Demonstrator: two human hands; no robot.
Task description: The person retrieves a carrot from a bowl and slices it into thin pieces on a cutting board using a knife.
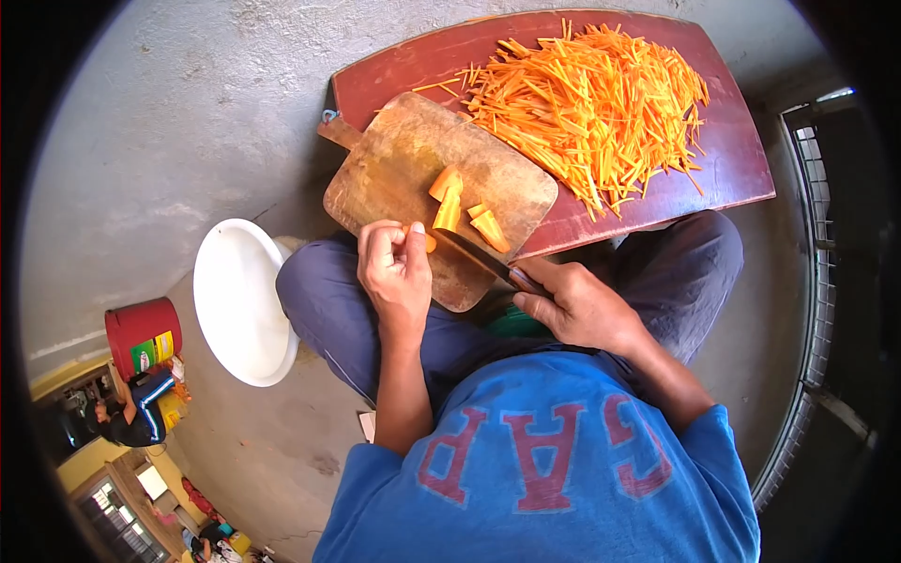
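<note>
My right hand point(581, 302) grips the handle of a kitchen knife point(475, 253), its dark blade angled over the lower part of a worn wooden cutting board point(394, 169). Held up at the board's lower left edge, my left hand point(394, 264) has a small orange piece, seemingly carrot, between thumb and fingers. Chunks of carrot point(446, 184) lie on the board near the knife tip, and cut pieces point(489, 227) rest right of them, above the blade. A large heap of carrot strips point(598, 105) covers much of the red wooden table point(732, 155) beyond the board.
A white oval basin point(243, 302) stands left of my knee. Farther left are a red bucket point(143, 338) and another person point(141, 412) in dark clothes. A rough grey wall point(176, 127) rises behind the table. Metal grillwork point(816, 281) runs along the right side.
</note>
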